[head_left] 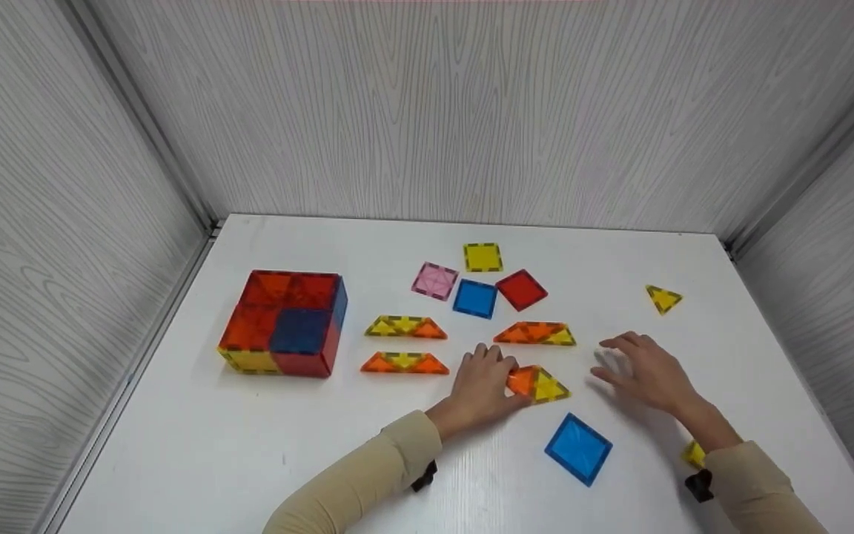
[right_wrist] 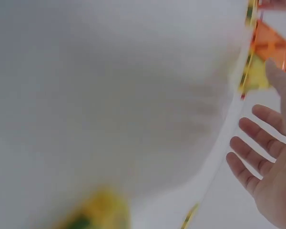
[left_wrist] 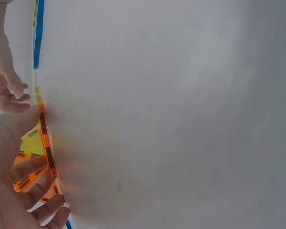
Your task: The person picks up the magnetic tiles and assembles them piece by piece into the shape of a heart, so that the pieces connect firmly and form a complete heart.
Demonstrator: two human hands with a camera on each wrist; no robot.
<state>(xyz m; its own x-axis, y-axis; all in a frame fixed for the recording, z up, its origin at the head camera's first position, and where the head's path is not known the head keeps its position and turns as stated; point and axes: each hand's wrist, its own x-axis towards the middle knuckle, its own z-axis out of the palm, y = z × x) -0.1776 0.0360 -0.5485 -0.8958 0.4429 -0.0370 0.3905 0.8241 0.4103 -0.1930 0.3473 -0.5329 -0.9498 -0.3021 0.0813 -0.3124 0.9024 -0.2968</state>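
My left hand (head_left: pixel 480 386) holds the left end of a flat strip of orange and yellow triangular magnetic tiles (head_left: pixel 548 387), thumb on the near edge and fingertips on the far side. In the left wrist view an orange tile (left_wrist: pixel 45 143) lies between thumb and fingers. My right hand (head_left: pixel 649 374) hovers to the right of the strip with fingers apart, holding nothing. Just beyond the strip lies another orange and yellow strip (head_left: pixel 534 333). Left of the left hand are two similar strips, one farther (head_left: pixel 405 326) and one nearer (head_left: pixel 405 363).
A low box of red, yellow and blue tiles (head_left: pixel 301 331) stands at left. Yellow (head_left: pixel 482 257), pink (head_left: pixel 435 281), blue (head_left: pixel 475 299) and red (head_left: pixel 522 289) squares lie at the back. A larger blue square (head_left: pixel 579 449) lies in front; yellow triangles (head_left: pixel 663 298) are at right, one partly behind the right forearm.
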